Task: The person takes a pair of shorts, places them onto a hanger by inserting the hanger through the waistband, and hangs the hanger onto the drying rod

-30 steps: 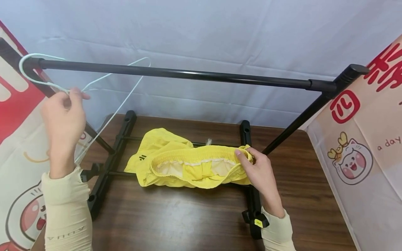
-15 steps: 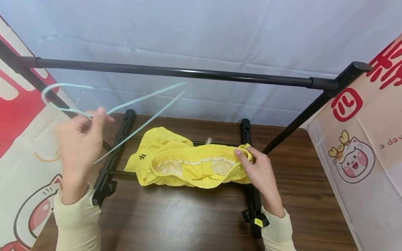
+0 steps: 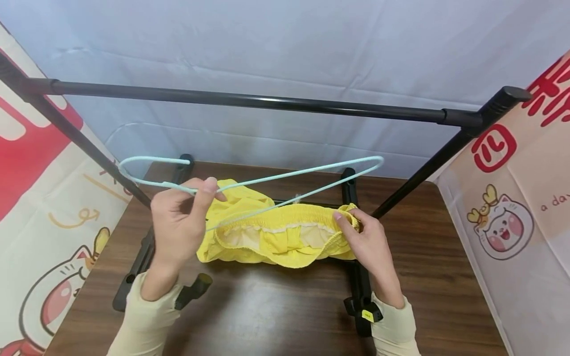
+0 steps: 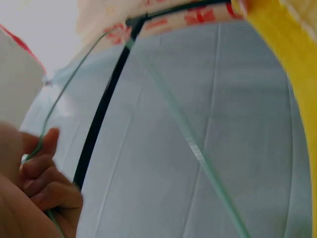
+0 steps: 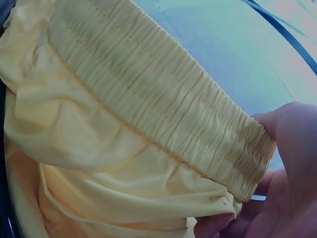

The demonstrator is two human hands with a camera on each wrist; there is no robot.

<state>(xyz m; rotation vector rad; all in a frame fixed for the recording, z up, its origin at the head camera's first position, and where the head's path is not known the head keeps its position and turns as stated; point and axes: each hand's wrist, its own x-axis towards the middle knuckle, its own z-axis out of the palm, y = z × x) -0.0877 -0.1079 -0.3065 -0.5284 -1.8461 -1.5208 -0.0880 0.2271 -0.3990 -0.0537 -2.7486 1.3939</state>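
Note:
My left hand (image 3: 180,217) pinches a mint-green clothes hanger (image 3: 303,170) near the base of its hook, and the hanger's long end reaches right, above the yellow shorts (image 3: 285,254). In the left wrist view the fingers (image 4: 54,191) are curled round the thin hanger. My right hand (image 3: 367,242) grips the right end of the shorts' elastic waistband (image 3: 311,212), thumb on the inner side. The waistband gapes towards me, showing a pale lining (image 3: 242,237). In the right wrist view the gathered waistband (image 5: 163,99) runs up to the thumb.
A black rack stands on a brown wooden table (image 3: 249,311), its top bar (image 3: 267,102) crossing above the hands. The rack's feet (image 3: 356,282) lie at both sides of the shorts. Behind hangs a pale cloth (image 3: 285,49); printed panels (image 3: 503,222) flank the table.
My left hand has carried the hanger away from the top bar, right and down, until it hangs over the shorts. The right hand and the waistband have stayed in place.

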